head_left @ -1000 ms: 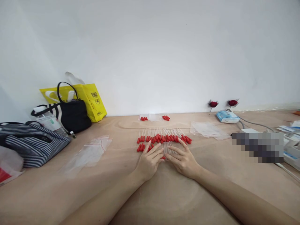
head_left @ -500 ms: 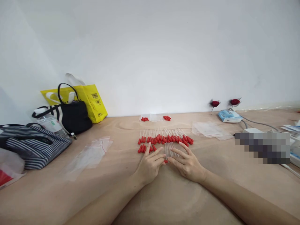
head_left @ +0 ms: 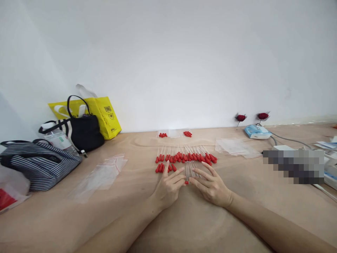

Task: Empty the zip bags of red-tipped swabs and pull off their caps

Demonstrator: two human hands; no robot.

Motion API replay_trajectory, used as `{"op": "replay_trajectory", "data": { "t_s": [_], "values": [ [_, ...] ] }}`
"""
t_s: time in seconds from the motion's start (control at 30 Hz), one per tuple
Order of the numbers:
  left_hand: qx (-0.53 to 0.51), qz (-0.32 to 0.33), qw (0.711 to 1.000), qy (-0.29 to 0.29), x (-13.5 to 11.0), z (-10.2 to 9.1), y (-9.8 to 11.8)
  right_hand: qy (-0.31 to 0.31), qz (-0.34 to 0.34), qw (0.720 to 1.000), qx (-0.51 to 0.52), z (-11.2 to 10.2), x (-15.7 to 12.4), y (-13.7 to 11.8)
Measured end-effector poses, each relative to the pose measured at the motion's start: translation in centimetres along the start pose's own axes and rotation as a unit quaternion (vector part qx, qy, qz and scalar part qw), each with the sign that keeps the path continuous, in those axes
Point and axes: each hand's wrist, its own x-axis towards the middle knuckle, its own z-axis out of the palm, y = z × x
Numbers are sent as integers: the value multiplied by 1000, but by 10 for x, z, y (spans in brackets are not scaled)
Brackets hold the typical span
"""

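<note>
Several glass droppers with red rubber bulbs lie side by side between my hands, their thin clear tubes [head_left: 189, 169] pointing away from me. My left hand [head_left: 168, 188] grips this bunch from the left near the bulb end, its index finger raised and spread. From the right, my right hand [head_left: 212, 186] holds the same bunch, with its upper fingers stretched out. One red bulb [head_left: 186, 182] shows between my fingertips; the others are hidden behind my fingers. Just beyond lies a row of red-bulbed droppers [head_left: 181, 156], with a smaller group of red bulbs [head_left: 161, 168] by my left index finger.
Filled clear bags [head_left: 175, 133] with red bulbs lie by the wall. Flat zip bags sit left [head_left: 105, 175] and right [head_left: 234, 146]. Far left are a striped bag [head_left: 44, 165], a black handbag [head_left: 86, 131] and a yellow bag [head_left: 109, 119]. A blue-white packet [head_left: 257, 131] and cables are right.
The hands and the droppers between them keep nearly the same place. The whole view has shifted very slightly.
</note>
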Motion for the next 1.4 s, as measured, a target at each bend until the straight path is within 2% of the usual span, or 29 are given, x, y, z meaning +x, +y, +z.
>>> {"op": "replay_trajectory", "data": {
  "t_s": [0.17, 0.27, 0.37, 0.47, 0.57, 0.63, 0.73, 0.8, 0.9, 1.07, 1.3, 1.4],
  "values": [
    [5, 4, 1000, 20, 1, -1, 0, 9, 0, 1000, 7, 0, 2, 0],
    [15, -19, 1000, 16, -1, -6, -3, 18, 12, 1000, 2, -4, -1, 5],
    [37, -46, 998, 28, -4, -11, -7, 7, 72, 997, -29, -8, -7, 13],
    [38, -83, 995, 49, -5, -12, -13, -39, 157, 986, -44, -6, -12, 18],
    [37, -187, 979, 79, -6, -14, -30, -81, 238, 968, -24, 1, -14, 20],
    [44, -279, 956, 81, -8, -19, -46, -89, 263, 961, -6, 7, -15, 22],
    [24, -400, 915, 44, -13, -30, -67, -80, 286, 955, 14, 14, -18, 28],
    [-7, -442, 897, 25, -13, -35, -72, -68, 302, 951, 23, 19, -20, 32],
    [-31, -448, 893, 11, -8, -35, -65, -52, 312, 948, 26, 24, -20, 35],
    [11, -399, 916, -43, 7, -24, -48, -48, 320, 945, 41, 28, -12, 31],
    [56, -378, 920, -87, 6, -19, -54, -53, 329, 938, 94, 27, -5, 21],
    [48, -387, 917, -78, 3, -21, -57, -74, 336, 932, 110, 26, -3, 20]
  ]
}}
